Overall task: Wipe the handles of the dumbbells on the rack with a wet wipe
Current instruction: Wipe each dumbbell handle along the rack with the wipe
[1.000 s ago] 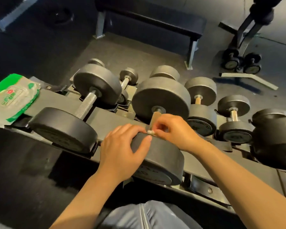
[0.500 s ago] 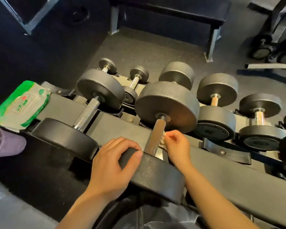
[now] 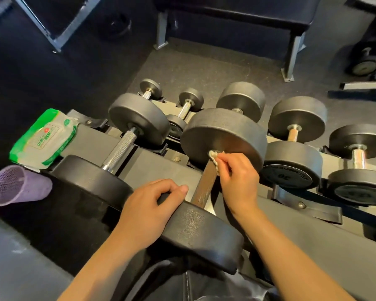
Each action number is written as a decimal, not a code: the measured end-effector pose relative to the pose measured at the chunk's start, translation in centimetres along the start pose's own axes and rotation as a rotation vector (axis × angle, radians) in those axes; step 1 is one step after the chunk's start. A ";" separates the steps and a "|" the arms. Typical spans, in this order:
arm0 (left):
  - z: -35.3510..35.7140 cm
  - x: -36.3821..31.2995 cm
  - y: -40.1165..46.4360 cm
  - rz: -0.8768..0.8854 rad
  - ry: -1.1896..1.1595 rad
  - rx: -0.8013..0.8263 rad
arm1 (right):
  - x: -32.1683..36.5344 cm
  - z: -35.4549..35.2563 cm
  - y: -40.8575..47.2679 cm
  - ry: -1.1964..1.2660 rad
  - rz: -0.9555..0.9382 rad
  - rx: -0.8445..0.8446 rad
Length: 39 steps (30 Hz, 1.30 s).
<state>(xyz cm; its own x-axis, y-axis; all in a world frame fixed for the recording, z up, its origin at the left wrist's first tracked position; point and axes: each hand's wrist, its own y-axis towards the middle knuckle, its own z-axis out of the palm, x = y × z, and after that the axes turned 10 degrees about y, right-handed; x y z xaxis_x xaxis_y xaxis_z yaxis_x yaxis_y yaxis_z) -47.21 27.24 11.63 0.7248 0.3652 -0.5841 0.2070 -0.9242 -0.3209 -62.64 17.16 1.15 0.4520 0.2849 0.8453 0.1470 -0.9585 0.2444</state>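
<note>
Fingertips (image 3: 220, 158) of my right hand (image 3: 239, 177) pinch a small crumpled white wet wipe (image 3: 214, 157) against the far end of the knurled brownish steel handle (image 3: 204, 183), just below the big dark round far head (image 3: 224, 135). My left hand (image 3: 148, 209) curls over the near black head (image 3: 200, 233), gripping its rim, as far as I can tell. Left on the grey rack (image 3: 161, 170) lie a green wipe packet (image 3: 45, 137) and a purple mesh cup (image 3: 15, 185).
</note>
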 end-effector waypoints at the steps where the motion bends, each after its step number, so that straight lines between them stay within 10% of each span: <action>1: -0.1 0.1 0.2 0.036 0.038 0.026 | 0.0 0.0 0.0 0.004 -0.002 -0.005; 12: -1.0 0.0 1.9 0.365 0.273 0.254 | 4.6 -0.1 3.4 -0.613 -0.421 0.447; 15: -0.9 0.0 1.8 0.358 0.207 0.236 | 6.0 1.0 4.5 -0.893 -0.377 0.798; 21: -0.8 1.4 2.9 0.326 -0.020 0.275 | 7.1 2.3 5.2 -0.969 -0.365 0.897; 33: -0.9 1.7 3.5 0.447 -0.031 0.281 | 2.1 -1.4 0.5 -0.204 0.078 0.054; 39: -1.0 1.7 3.4 0.421 -0.028 0.308 | 2.0 -1.0 0.1 -0.217 0.144 0.064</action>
<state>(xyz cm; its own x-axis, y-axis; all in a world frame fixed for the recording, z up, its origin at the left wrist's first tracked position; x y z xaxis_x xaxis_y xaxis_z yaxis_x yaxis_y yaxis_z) -44.58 24.58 10.30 0.6846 -0.0239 -0.7285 -0.3046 -0.9174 -0.2561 -62.58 17.67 3.34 0.6496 0.1481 0.7457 0.1194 -0.9885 0.0924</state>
